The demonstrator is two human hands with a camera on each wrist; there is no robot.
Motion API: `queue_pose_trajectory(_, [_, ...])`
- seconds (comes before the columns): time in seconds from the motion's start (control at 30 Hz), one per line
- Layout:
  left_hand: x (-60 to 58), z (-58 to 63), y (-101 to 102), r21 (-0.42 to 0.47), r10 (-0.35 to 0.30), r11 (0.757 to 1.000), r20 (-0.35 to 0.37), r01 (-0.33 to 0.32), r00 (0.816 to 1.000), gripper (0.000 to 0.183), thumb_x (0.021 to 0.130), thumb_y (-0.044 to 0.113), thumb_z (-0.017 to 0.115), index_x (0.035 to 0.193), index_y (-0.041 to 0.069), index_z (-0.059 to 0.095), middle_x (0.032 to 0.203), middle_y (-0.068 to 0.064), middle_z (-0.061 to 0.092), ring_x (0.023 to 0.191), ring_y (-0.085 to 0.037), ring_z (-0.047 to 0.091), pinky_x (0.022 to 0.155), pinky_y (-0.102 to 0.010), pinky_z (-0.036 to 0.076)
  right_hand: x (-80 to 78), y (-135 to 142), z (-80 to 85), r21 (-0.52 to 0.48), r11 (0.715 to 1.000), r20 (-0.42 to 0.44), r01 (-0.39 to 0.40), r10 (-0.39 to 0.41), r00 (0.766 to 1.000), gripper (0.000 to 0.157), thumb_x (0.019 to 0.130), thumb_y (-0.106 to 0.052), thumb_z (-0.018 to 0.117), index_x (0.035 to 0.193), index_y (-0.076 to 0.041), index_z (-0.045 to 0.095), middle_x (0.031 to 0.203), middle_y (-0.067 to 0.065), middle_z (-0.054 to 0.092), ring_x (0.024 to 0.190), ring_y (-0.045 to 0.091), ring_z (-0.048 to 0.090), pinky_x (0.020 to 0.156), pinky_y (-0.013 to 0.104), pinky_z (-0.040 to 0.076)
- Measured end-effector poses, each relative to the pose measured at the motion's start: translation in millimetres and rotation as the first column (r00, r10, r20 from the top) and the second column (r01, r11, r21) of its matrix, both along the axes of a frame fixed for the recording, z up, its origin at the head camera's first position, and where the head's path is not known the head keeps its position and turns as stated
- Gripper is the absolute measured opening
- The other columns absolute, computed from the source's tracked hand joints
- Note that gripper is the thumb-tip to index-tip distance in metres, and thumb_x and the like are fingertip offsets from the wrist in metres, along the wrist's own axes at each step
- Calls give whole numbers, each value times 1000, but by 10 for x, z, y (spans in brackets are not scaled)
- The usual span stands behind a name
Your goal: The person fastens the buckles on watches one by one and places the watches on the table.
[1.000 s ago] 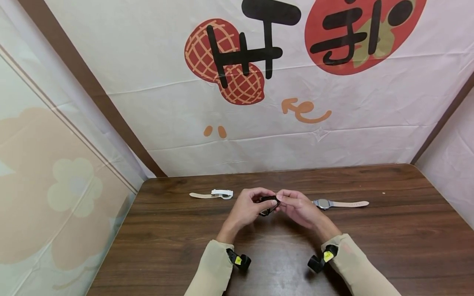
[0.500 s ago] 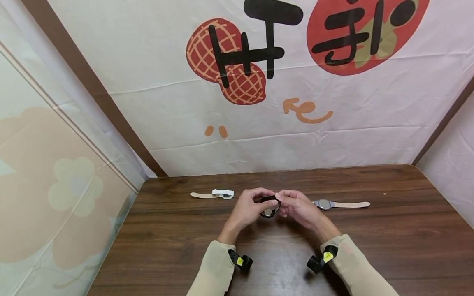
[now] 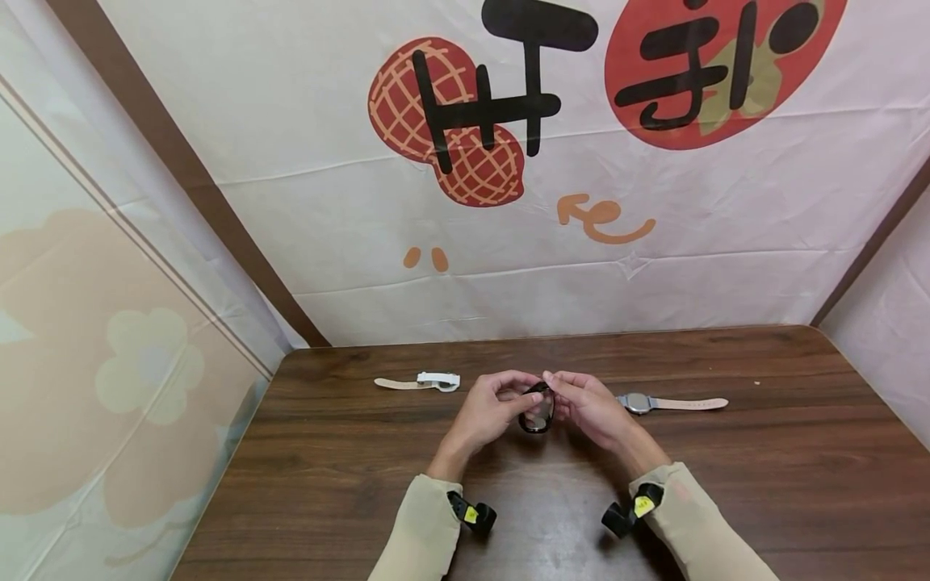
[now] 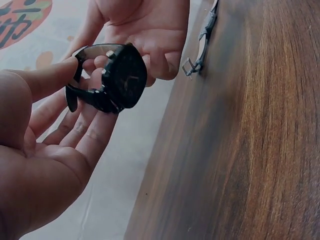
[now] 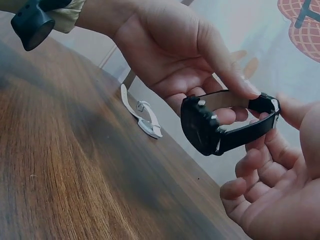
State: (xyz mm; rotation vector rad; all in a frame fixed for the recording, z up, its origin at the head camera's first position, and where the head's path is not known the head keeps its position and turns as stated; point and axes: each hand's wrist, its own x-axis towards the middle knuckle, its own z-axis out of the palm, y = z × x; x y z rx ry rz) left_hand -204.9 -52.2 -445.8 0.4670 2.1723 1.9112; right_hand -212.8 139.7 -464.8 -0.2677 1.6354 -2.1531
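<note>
A black wristwatch point(image 3: 536, 428) is held up between both hands above the table, its strap bent into a loop. My left hand point(image 3: 494, 407) pinches the strap, thumb on the outside. On the other side, my right hand point(image 3: 592, 410) grips the strap with thumb and fingers near the metal buckle point(image 5: 274, 107). The dark dial point(image 4: 127, 80) faces away from the palms in the left wrist view. Whether the strap end is fastened through the buckle cannot be made out.
A white wristwatch point(image 3: 438, 381) lies on the brown wooden table point(image 3: 327, 476) left of the hands. To the right lies a blue-grey wristwatch point(image 3: 638, 403) with its pale-lined strap stretched out. A printed cloth point(image 3: 327, 202) hangs behind the table.
The black watch has turned in my fingers, so its loop now hangs lower and shows more openly toward the head camera. Both hands stay nearly in place.
</note>
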Motion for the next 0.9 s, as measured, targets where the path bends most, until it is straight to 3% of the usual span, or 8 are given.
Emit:
queue_pose_trajectory(0.1, [1,-9,7,31,17,999,30,-18,999,22,91,6,71,111,-3,69,97,-19,73,80,-19,72,74,-31,59,3,21,-15,-31,999,-20,-14,13,1000,21,103,-29,55,92,-14,65,83,-5,62,73,7,56,67,23,44])
queue_pose_trajectory(0.23, [-13,-31,-2,55,48,997,54,-51,997,22,91,4,69,112,-5,68,95,-17,72,76,-16,71,73,-31,59,2,62,-40,-100,993,-68,-66,60,996,8,99,-14,60,101,-10,65,93,-2,67,83,9,63,74,25,51])
queue_pose_trajectory(0.37, [-26,-51,-23,75,59,995,88,-66,994,23,92,3,68,113,-7,67,94,-15,71,73,-13,70,73,-32,59,-5,74,-53,-99,992,-99,-82,72,992,14,93,-3,62,107,-6,65,99,1,70,87,11,66,76,27,54])
queue_pose_trajectory(0.6, [-19,-60,-65,76,67,994,140,-78,988,24,94,0,63,116,-10,63,99,-19,71,75,-14,70,74,-31,59,-31,25,-89,0,1000,-48,-3,3,999,15,92,-2,62,107,1,64,94,3,70,80,14,66,74,30,56])
queue_pose_trajectory(0.9, [-36,-99,-127,-42,133,991,138,-129,981,23,94,7,67,113,-4,68,98,-23,70,75,-12,65,68,-30,59,-53,-50,-128,94,992,-17,80,-79,997,29,91,2,58,117,15,58,95,10,71,80,14,66,72,29,57])
